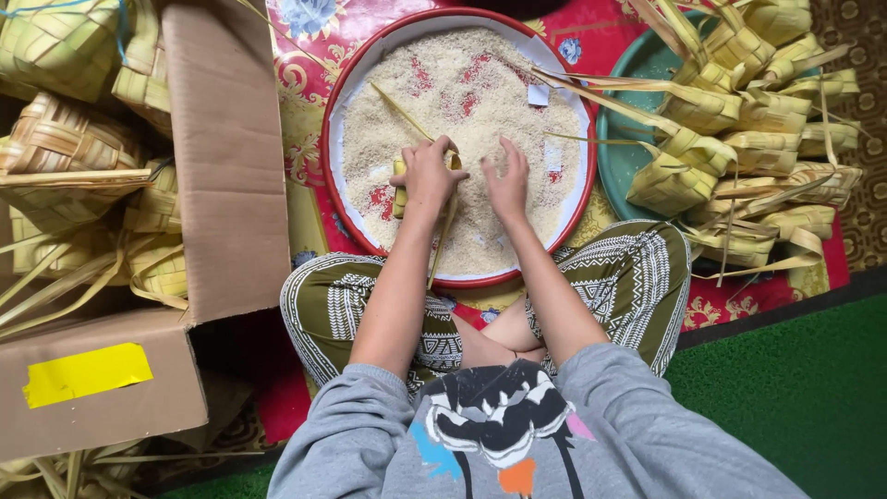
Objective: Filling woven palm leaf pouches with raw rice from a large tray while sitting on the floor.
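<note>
Head view, looking down: at far left a brown cardboard box [222, 166] lies open, one flap bearing a plain yellow rectangular tape label [85, 373], with woven palm-leaf pouches [65, 139] piled inside and around it. Just right of the box, a round tray with a red rim [329, 139] sits on a red patterned mat [305, 55]; it holds a spread layer of pale uncooked rice [471, 102], thin enough in spots for red to show through. Over the rice, the left hand [427, 176] has its fingers curled closed around a small woven leaf pouch [401, 189], yellow-green, with long loose strips trailing out above and below the hand. Just beside it, the right hand [508, 180] rests fingers-down in the rice, fingers loosely bent and holding nothing that can be made out. Farther right, a teal bowl [621, 157] is heaped with empty woven pouches [739, 120], their strips sticking outward
</note>
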